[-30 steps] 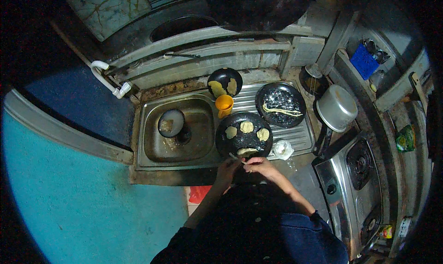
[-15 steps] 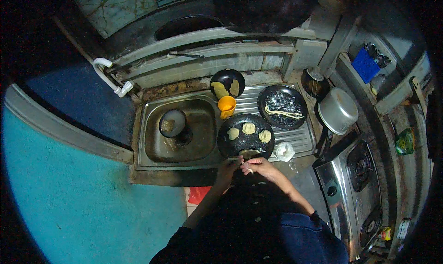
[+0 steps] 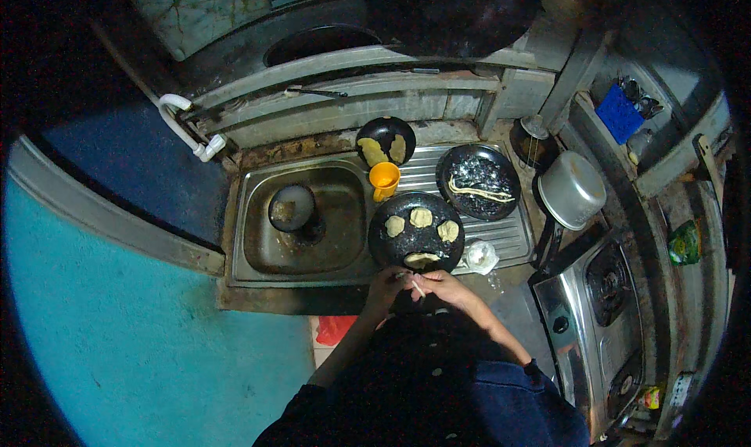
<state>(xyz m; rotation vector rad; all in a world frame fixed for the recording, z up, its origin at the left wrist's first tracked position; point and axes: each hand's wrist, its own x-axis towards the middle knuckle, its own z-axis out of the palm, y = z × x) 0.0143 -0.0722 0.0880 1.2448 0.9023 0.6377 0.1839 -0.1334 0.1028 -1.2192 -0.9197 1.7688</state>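
Observation:
In front of my body, at the near edge of a black round pan [image 3: 381, 242], my two hands meet with bent fingers. Pinched between the fingers is a short, thin strip of pale dough [image 3: 418, 289]. My left hand [image 3: 386, 287] has its fingertips closed at the upper end of it. My right hand [image 3: 443, 283] is closed on it from the other side. Three flattened dough pieces [image 3: 421, 217] lie across the pan, and a longer folded dough piece [image 3: 422, 258] rests by its near rim. A floured black plate [image 3: 501, 164] at the right holds a long dough strand [image 3: 479, 192].
An orange mug [image 3: 384, 179] stands behind the pan, before a small dark pan [image 3: 386, 124] with leaf-like pieces. Left is a steel sink [image 3: 262, 247] holding a dark pot [image 3: 290, 209]. At right are a white plastic bag [image 3: 479, 256], an aluminium pot [image 3: 575, 189] and a gas stove [image 3: 575, 314].
My hands have drawn slightly closer together and back, uncovering more of the folded dough piece at the pan's near rim. More of the thin strip shows between my fingers.

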